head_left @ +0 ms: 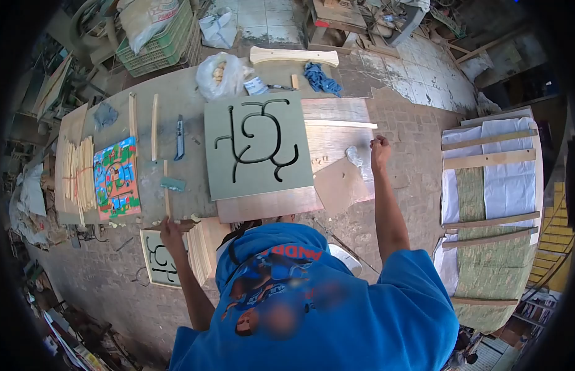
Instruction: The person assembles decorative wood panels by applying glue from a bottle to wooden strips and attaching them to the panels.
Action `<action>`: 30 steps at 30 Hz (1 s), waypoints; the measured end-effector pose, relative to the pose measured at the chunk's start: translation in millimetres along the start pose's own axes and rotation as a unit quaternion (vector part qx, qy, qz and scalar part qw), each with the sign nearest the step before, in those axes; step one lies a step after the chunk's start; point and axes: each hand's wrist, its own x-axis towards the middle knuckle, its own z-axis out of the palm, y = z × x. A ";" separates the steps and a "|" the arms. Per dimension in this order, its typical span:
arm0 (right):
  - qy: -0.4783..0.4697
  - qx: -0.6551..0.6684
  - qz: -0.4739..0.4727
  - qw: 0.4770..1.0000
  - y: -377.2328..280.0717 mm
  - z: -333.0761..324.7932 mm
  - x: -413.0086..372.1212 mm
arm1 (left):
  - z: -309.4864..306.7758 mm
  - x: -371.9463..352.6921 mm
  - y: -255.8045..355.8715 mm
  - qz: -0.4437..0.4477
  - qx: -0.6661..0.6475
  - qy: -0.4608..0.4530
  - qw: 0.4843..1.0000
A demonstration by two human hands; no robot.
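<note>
The left hand [172, 230] is closed on a wooden strip [187, 226] at the near edge of the surface [417, 142]. If the strip is tugged, the stacked slats [204, 247] just beside it could be knocked off. The right hand [380, 148] is shut beside crumpled plastic [356, 156]; whether that is pinched cannot be told. The green grooved board [257, 145] lies on loose plywood [269, 204] and could slide. Open room is left toward the right edge.

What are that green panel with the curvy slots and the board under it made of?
Green panel: probably painted sheet wood or MDF; matte and flat, with dark slots cut cleanly into it. Board under it: apparently bare plywood; pale and unfinished, with grain lines showing.
</note>
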 end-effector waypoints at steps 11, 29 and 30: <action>-0.087 -0.089 0.055 0.991 81.5 2.1 95.2 | -26.7 -101.9 -44.4 -0.173 -0.028 0.022 0.984; -0.019 0.424 0.176 0.888 -9.4 7.3 53.0 | -0.7 -140.9 -7.1 -0.205 -0.111 0.048 0.971; -0.021 0.427 0.175 0.887 -13.6 10.0 52.0 | -0.6 -139.4 -4.0 -0.200 -0.125 0.050 0.971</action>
